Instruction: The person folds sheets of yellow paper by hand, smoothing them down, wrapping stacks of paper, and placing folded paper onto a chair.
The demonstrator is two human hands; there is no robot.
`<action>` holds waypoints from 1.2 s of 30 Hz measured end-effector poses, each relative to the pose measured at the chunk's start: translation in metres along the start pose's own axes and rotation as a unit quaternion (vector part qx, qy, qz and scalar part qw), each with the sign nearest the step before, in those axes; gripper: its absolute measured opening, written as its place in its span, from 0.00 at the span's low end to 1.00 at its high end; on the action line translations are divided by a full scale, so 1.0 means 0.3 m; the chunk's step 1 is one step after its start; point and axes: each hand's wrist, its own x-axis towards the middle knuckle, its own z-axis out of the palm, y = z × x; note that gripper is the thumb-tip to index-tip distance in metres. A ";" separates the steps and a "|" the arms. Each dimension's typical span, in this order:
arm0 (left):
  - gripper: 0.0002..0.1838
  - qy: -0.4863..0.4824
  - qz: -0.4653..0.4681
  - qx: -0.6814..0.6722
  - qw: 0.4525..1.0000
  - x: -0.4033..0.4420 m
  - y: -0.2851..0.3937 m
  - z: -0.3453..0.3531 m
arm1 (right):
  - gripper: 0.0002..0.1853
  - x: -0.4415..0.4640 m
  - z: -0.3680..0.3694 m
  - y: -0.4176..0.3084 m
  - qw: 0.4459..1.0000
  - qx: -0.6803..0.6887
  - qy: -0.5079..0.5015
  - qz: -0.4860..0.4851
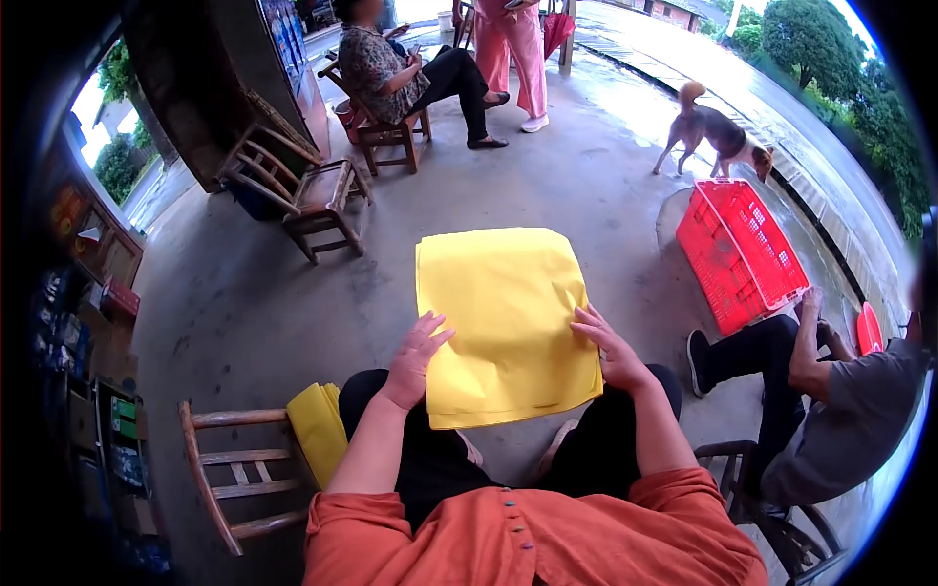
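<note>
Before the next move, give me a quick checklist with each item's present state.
1. Left hand at the left edge of the yellow sheet: ok.
2. Right hand at its right edge: ok.
3. Sheet free of creases: not ok; it is rumpled near the right hand.
4. Number of layers in it: cannot tell.
5. Folded yellow bundle by the wooden chair apart from the sheet: ok.
6. Red crate away from both hands: ok.

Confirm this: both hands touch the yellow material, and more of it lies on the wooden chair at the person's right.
Wrong side: the head view shows the second yellow pile on the wooden chair at the person's left. The left hand and right hand do touch the yellow material.
</note>
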 end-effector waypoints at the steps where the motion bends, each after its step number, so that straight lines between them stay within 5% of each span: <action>1: 0.28 0.000 -0.005 0.004 1.000 -0.001 0.002 -0.005 | 0.34 0.005 0.002 0.000 1.000 0.004 -0.004 -0.002; 15: 0.29 0.024 -0.068 -0.062 0.995 -0.010 0.004 -0.001 | 0.35 0.012 -0.016 -0.056 0.999 -0.034 0.012 0.012; 23: 0.18 -0.006 -0.007 -0.049 0.999 -0.021 -0.022 -0.049 | 0.18 -0.031 -0.018 -0.031 0.993 -0.108 0.035 -0.036; 27: 0.14 -0.022 -0.080 -0.185 0.979 -0.035 -0.057 -0.048 | 0.16 -0.028 -0.019 -0.014 0.993 -0.104 0.033 -0.038; 29: 0.14 -0.011 -0.076 -0.250 0.965 -0.029 -0.056 -0.048 | 0.15 -0.014 0.003 -0.038 0.989 0.041 0.135 0.044; 32: 0.04 0.103 -0.117 -0.197 0.968 -0.021 -0.022 -0.020 | 0.12 0.029 0.022 0.016 0.979 0.066 0.179 0.072; 36: 0.13 0.121 -0.256 -0.134 0.950 -0.024 -0.111 0.040 | 0.08 0.126 0.044 0.007 0.960 -0.029 0.231 0.157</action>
